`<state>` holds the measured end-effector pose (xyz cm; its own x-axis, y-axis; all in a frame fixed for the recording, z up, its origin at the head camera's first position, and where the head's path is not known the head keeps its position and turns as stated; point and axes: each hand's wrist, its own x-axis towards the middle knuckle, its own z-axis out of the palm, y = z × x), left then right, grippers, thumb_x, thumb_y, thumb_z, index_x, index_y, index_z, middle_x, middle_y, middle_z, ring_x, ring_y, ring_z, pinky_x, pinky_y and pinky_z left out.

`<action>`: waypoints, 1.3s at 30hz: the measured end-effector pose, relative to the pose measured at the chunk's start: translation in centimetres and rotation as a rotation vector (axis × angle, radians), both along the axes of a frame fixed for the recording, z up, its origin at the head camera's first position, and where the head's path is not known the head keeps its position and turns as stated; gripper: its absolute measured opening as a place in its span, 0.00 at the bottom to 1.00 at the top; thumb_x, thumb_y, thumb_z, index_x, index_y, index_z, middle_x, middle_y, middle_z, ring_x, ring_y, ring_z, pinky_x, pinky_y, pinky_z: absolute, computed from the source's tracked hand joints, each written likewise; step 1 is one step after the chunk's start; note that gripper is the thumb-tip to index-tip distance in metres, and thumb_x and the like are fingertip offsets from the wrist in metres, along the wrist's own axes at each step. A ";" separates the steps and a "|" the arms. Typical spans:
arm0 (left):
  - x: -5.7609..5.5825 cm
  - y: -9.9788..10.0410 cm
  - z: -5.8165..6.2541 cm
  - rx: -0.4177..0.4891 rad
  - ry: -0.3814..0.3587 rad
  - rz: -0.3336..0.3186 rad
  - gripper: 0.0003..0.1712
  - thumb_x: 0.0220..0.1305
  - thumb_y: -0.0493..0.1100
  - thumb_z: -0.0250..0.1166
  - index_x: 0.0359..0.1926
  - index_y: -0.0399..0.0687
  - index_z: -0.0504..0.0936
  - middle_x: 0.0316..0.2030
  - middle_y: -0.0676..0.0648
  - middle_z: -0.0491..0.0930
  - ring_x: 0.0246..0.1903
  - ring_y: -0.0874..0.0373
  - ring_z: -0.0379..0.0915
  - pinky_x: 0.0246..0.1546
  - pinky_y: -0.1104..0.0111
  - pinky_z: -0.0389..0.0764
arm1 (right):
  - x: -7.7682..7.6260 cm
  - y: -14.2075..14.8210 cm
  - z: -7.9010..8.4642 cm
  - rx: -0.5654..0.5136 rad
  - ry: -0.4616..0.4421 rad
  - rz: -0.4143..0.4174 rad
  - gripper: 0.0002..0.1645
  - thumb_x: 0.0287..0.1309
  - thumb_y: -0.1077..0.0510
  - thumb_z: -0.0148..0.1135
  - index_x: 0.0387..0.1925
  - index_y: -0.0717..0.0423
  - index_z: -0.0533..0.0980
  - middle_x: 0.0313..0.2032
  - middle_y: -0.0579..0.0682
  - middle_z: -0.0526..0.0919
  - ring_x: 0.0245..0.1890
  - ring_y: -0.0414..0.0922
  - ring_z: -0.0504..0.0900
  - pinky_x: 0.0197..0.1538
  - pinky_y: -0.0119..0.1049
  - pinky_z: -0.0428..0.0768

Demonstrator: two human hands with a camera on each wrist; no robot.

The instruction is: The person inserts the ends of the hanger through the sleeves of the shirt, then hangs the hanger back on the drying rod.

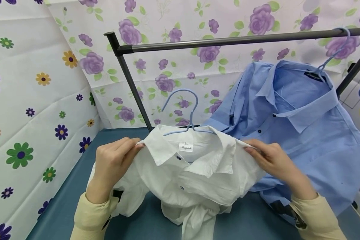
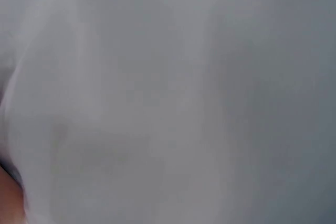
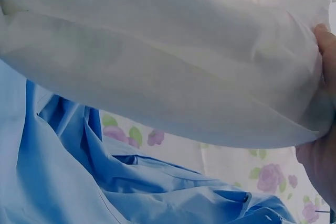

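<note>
A white collared shirt [image 1: 165,176] hangs between my two hands, its collar spread and a size label showing inside the neck. A blue hanger [image 1: 192,113] sits in the shirt, its hook rising out of the neck opening and free of the rail. My left hand [image 1: 114,163] pinches the left shoulder between thumb and fingers. At the opposite shoulder my right hand [image 1: 273,160] pinches the fabric likewise. White cloth fills the left wrist view, blurred. In the right wrist view, the shirt's sagging fabric [image 3: 173,82] spans the top, with the right hand at the edge.
A dark metal rail [image 1: 213,42] crosses above on slanted posts. From its right end a blue shirt [image 1: 306,140] hangs on another hanger [image 1: 333,55], close behind my right hand. Flowered cloth covers the walls, and a dark teal surface [image 1: 87,180] lies below.
</note>
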<state>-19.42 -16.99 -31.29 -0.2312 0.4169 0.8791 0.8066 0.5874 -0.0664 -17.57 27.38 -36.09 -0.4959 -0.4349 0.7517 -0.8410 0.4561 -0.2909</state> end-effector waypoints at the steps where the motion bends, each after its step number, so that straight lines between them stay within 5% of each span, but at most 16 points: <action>1: 0.0 0.0 0.0 0.005 0.000 0.002 0.23 0.76 0.54 0.57 0.32 0.42 0.86 0.19 0.51 0.78 0.13 0.64 0.65 0.14 0.72 0.67 | 0.0 0.0 0.0 -0.006 0.020 -0.004 0.16 0.77 0.53 0.53 0.50 0.55 0.83 0.19 0.34 0.68 0.18 0.27 0.63 0.23 0.22 0.66; 4: -0.1 -0.2 0.2 0.027 -0.001 0.027 0.24 0.75 0.56 0.58 0.36 0.41 0.86 0.20 0.49 0.79 0.12 0.63 0.62 0.14 0.70 0.66 | -0.1 -0.2 -0.1 -0.028 0.087 -0.032 0.23 0.77 0.46 0.50 0.46 0.59 0.83 0.17 0.35 0.65 0.16 0.27 0.61 0.20 0.22 0.64; 7: -0.1 -0.7 0.3 0.066 -0.009 0.083 0.29 0.73 0.62 0.58 0.47 0.38 0.83 0.26 0.43 0.82 0.15 0.56 0.71 0.16 0.64 0.73 | -0.1 -0.2 0.1 -0.063 0.136 -0.076 0.27 0.77 0.44 0.49 0.43 0.62 0.83 0.16 0.36 0.65 0.15 0.28 0.61 0.18 0.23 0.63; 11: 0.1 -1.7 0.3 0.151 -0.079 0.116 0.42 0.68 0.69 0.58 0.63 0.38 0.70 0.44 0.37 0.84 0.32 0.42 0.80 0.30 0.54 0.78 | 0.1 -0.3 0.7 -0.115 0.165 -0.133 0.28 0.76 0.43 0.50 0.41 0.64 0.82 0.15 0.37 0.65 0.13 0.29 0.60 0.16 0.23 0.62; 16: 0.5 -2.9 -0.1 0.247 -0.258 0.111 0.54 0.62 0.74 0.59 0.73 0.42 0.55 0.64 0.34 0.73 0.56 0.33 0.74 0.48 0.39 0.75 | 0.3 -0.4 2.1 -0.195 0.219 -0.230 0.30 0.75 0.42 0.53 0.38 0.66 0.82 0.14 0.40 0.66 0.12 0.31 0.62 0.16 0.26 0.61; 21: 0.4 -2.9 -2.0 0.241 -0.469 0.072 0.65 0.58 0.75 0.63 0.79 0.47 0.40 0.65 0.31 0.69 0.50 0.32 0.74 0.42 0.36 0.73 | 0.5 -0.6 3.7 -0.304 0.229 -0.341 0.29 0.73 0.43 0.57 0.38 0.68 0.82 0.11 0.42 0.67 0.11 0.29 0.62 0.17 0.24 0.61; 24: -0.1 -2.5 -3.2 0.229 -0.597 0.049 0.68 0.57 0.69 0.70 0.80 0.53 0.33 0.64 0.31 0.67 0.54 0.33 0.71 0.47 0.36 0.71 | 0.4 -0.7 4.8 -0.327 0.232 -0.400 0.27 0.72 0.44 0.58 0.40 0.67 0.83 0.11 0.43 0.66 0.13 0.29 0.62 0.20 0.24 0.61; 31: -1.7 -1.3 -4.8 0.306 -0.820 0.018 0.75 0.56 0.56 0.78 0.78 0.71 0.22 0.79 0.48 0.29 0.75 0.35 0.40 0.61 0.29 0.55 | 0.0 -1.3 7.4 -0.407 0.265 -0.454 0.26 0.72 0.45 0.60 0.39 0.68 0.83 0.14 0.42 0.68 0.17 0.27 0.64 0.26 0.20 0.62; 39: -2.3 1.0 -5.5 0.270 -1.123 -0.173 0.75 0.50 0.74 0.72 0.75 0.77 0.19 0.79 0.45 0.26 0.76 0.36 0.39 0.66 0.34 0.53 | -0.3 -0.9 11.3 -0.521 0.244 -0.523 0.18 0.71 0.54 0.61 0.42 0.69 0.83 0.18 0.32 0.69 0.19 0.26 0.66 0.27 0.20 0.61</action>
